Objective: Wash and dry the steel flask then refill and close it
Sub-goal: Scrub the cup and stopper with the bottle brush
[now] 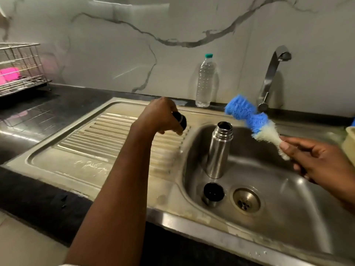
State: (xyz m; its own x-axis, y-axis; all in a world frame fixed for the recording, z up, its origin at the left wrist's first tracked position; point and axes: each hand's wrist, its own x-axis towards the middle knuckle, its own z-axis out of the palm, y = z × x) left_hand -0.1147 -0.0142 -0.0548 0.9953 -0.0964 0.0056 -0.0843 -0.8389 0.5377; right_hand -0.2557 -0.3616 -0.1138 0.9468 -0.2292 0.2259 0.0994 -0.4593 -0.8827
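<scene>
behind flask point(219, 148): water bottle point(204, 81), tap point(272, 73).

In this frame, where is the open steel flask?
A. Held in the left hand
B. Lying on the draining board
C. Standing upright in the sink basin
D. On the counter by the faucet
C: the steel flask stands upright, uncapped, on the floor of the sink basin, touched by neither hand.

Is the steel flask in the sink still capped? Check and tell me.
No: the steel flask stands upright in the sink with its mouth open, while the left hand holds a black cap over the drainboard.
</scene>
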